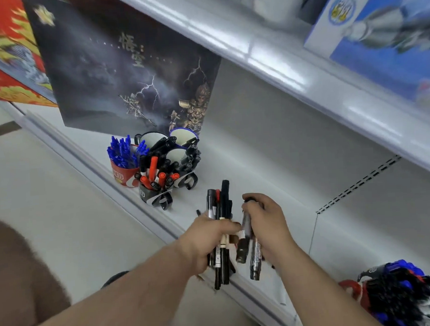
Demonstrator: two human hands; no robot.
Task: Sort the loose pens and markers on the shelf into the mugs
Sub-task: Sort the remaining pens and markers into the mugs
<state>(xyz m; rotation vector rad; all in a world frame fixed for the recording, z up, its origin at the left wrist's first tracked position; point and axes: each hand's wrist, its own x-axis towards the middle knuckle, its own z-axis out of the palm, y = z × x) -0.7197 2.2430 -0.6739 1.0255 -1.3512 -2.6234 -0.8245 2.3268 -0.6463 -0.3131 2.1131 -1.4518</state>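
Observation:
My left hand (208, 241) grips a bundle of black pens and markers (220, 208) that stick out above and below the fist. Beside it my right hand (268, 222) holds two dark markers (253, 258), touching the bundle. Both hands hover over the front edge of the white shelf (247, 166). Further left on the shelf stands a cluster of mugs: a red mug (124, 174) full of blue pens, a black-and-white mug (151, 194) with red and black markers, and other mugs (182, 137) behind with black pens.
A dark picture box (127, 67) stands behind the mugs, with a red and yellow box (8, 57) left of it. An upper shelf (278, 58) overhangs, carrying a blue box (382, 26). At the lower right another red mug (393, 293) bristles with black and blue pens.

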